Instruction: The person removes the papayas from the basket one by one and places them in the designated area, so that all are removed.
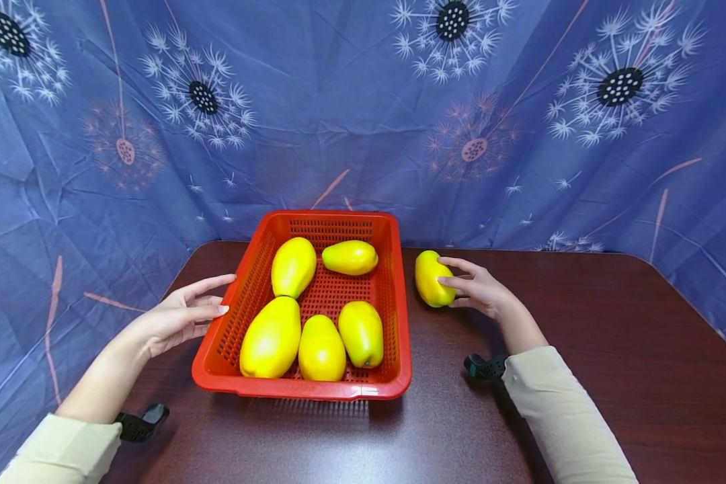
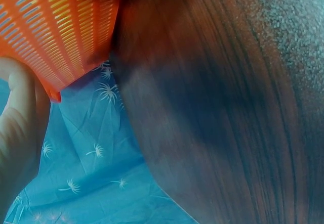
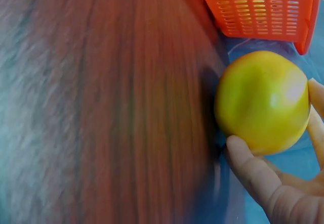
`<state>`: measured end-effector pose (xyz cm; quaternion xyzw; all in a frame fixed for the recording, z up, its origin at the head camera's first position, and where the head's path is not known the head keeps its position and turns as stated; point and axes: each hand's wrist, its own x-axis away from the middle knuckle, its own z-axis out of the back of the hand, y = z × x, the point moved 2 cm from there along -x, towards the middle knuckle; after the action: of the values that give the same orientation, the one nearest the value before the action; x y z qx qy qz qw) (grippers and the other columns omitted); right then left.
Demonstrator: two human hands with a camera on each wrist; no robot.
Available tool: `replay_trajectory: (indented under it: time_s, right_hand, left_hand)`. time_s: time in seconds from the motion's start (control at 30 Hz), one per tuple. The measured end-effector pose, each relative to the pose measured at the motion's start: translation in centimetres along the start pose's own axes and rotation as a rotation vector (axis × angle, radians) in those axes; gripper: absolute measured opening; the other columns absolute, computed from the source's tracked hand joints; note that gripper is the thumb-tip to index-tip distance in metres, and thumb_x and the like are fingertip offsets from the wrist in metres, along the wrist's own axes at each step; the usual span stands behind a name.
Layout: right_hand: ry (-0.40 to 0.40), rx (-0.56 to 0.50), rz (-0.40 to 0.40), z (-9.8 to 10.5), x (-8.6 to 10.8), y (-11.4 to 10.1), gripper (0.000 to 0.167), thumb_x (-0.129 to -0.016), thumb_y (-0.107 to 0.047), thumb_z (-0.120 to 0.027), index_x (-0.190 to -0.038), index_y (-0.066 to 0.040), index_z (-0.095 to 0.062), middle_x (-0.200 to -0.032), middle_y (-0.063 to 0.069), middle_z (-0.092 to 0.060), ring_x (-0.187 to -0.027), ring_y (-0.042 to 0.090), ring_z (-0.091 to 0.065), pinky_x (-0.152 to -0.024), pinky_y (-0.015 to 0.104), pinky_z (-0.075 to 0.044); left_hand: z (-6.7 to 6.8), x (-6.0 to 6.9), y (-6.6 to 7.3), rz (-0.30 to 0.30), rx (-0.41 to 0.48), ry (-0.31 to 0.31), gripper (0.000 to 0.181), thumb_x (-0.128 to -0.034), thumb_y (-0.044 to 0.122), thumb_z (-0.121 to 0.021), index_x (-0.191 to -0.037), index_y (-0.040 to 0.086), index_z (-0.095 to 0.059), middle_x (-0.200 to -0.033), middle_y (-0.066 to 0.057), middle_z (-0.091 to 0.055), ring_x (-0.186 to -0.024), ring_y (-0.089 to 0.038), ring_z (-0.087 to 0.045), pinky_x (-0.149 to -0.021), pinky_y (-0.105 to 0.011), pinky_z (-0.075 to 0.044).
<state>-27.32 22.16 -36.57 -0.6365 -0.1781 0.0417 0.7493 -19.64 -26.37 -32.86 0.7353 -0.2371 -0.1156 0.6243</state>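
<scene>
**Just right of a red basket, one yellow fruit is in hand**

Near the far edge of a dark wooden table, a person's right hand curves its fingers and thumb round the fruit, just outside the basket. Whether the fruit rests on the wood or hangs slightly above it cannot be told. The left hand has its fingers apart, tips touching the basket's left side at the rim.

The count reads five inside, one outside. A far-left fruit and a far-right fruit lie towards the back; a near-left fruit, a near-middle fruit and a near-right fruit line the front. By that tally, only the held one appears left to settle, though whether it is coming or going the pictures do not say.

The reddish-brown tabletop shows wood grain and a bright sheen towards the viewer. Behind it hangs a creased blue cloth printed with dandelion heads. Pale sleeves cover the forearms, with a black strap by the right wrist.
</scene>
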Motion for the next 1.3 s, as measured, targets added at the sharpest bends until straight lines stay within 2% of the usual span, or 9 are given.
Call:
replay_trajectory:
  time_s: [0.2,0.4,0.57,0.73,1.0,1.3]
  right_hand:
    - [0.028,0.018,-0.022,-0.3,-0.9,-0.1,0.063,-0.093,-0.021,-0.059,-0.146,-0.011,-0.028,-0.129,0.025,-0.038,-0.090,0.020,-0.061,-0.087,0.047,-0.048]
    - [0.051,0.005,-0.074,-0.2,-1.7,-0.8,0.063,-0.094,-0.019,-0.057,-0.148,-0.013,-0.026,-0.143,0.023,-0.028,-0.092,0.021,-0.060,-0.091,0.048,-0.046]
    - [0.064,0.016,-0.080,-0.4,-2.4,-1.3,0.063,-0.094,-0.019,-0.056,-0.148,-0.013,-0.025,-0.149,0.020,-0.019,-0.105,0.033,-0.054,-0.094,0.050,-0.043]
    - [0.069,0.010,-0.084,-0.6,-2.8,-1.5,0.063,-0.095,-0.020,-0.055,-0.149,-0.013,-0.022,-0.150,0.021,-0.017,-0.119,0.043,-0.043,-0.098,0.051,-0.038]
    - [0.070,0.018,-0.095,-0.4,-2.9,-1.5,0.062,-0.096,-0.021,-0.053,-0.149,-0.014,-0.022,-0.149,0.023,-0.018,-0.116,0.042,-0.044,-0.098,0.051,-0.038]
    - [0.038,0.042,-0.085,-0.2,-2.8,-1.5,0.063,-0.097,-0.022,-0.051,-0.150,-0.014,-0.018,-0.150,0.024,-0.016,-0.122,0.046,-0.039,-0.096,0.055,-0.039]
  left_hand:
    - [0.0,0.0,-0.1,0.004,-0.005,0.004,0.046,-0.0923,-0.004,-0.049,-0.128,0.025,-0.050,-0.105,-0.006,-0.066,-0.096,-0.019,-0.064,-0.081,-0.036,-0.052]
    - [-0.1,0.0,0.1,0.017,-0.027,0.019,0.048,-0.0925,-0.002,-0.051,-0.134,0.021,-0.043,-0.106,-0.006,-0.066,-0.096,-0.020,-0.064,-0.082,-0.036,-0.052]
    - [-0.1,-0.1,0.2,0.021,-0.030,0.030,0.049,-0.0920,-0.002,-0.052,-0.136,0.019,-0.041,-0.105,-0.007,-0.066,-0.095,-0.020,-0.065,-0.082,-0.036,-0.052]
    - [-0.1,0.0,0.2,0.020,-0.028,0.026,0.049,-0.0921,-0.002,-0.051,-0.135,0.019,-0.041,-0.105,-0.006,-0.066,-0.095,-0.020,-0.065,-0.082,-0.036,-0.052]
    - [-0.2,0.0,0.2,0.004,-0.016,0.006,0.048,-0.0923,-0.003,-0.050,-0.133,0.021,-0.045,-0.105,-0.007,-0.066,-0.095,-0.021,-0.065,-0.082,-0.036,-0.052]
    - [-0.2,0.1,0.2,0.015,-0.020,0.016,0.049,-0.0919,-0.004,-0.051,-0.134,0.020,-0.043,-0.105,-0.007,-0.066,-0.095,-0.021,-0.065,-0.082,-0.036,-0.052]
